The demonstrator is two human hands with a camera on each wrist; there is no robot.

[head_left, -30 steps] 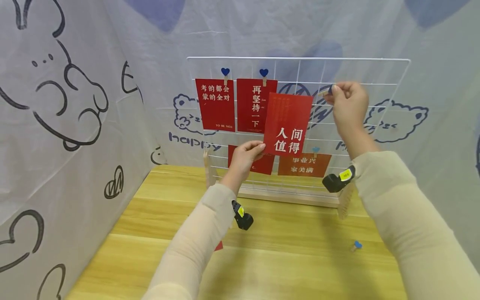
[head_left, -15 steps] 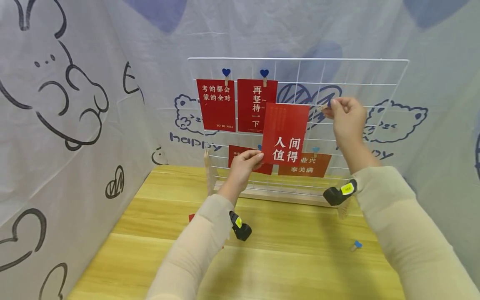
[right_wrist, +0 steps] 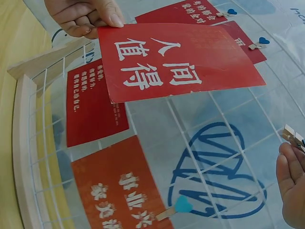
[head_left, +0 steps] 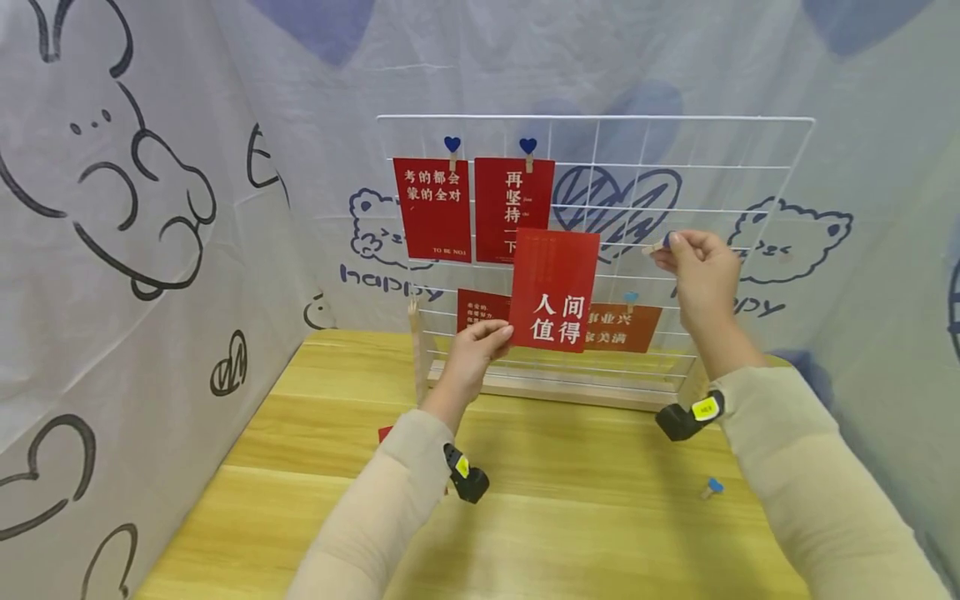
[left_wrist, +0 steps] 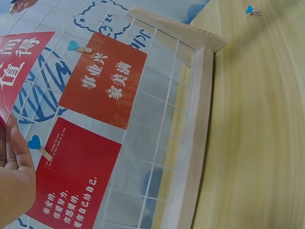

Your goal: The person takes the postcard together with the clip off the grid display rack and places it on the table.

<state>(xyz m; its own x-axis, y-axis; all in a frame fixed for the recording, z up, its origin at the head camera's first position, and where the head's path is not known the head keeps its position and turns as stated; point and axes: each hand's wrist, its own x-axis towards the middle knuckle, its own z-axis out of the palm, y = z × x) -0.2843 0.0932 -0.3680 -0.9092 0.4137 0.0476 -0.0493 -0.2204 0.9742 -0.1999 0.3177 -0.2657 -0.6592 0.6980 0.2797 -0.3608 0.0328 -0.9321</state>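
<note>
My left hand (head_left: 476,354) pinches a red card (head_left: 555,287) with white characters by its lower left edge. The card stands upright in front of a white wire grid (head_left: 720,167), overlapping hung cards in the head view. Between thumb and fingers of my right hand (head_left: 701,271) is a small wooden clothespin (head_left: 654,247) with a dark blue top, to the right of the card and apart from it. Two red cards (head_left: 432,221) hang in the grid's upper row from clothespins with blue hearts (head_left: 528,147). Below hang another red card (left_wrist: 78,176) and an orange-red card (left_wrist: 105,78).
A wooden base (head_left: 585,392) carries the grid on a wood-grain table (head_left: 570,517). One loose blue-heart clothespin (head_left: 712,487) lies on the table at right. Red card edges (head_left: 384,433) peek out beside my left sleeve. Printed cloth (head_left: 150,333) hangs at the left and behind.
Both hands have moved down in the head view, the left also slightly leftward with its card. The card's top edge has dropped lower in front of the grid.
</note>
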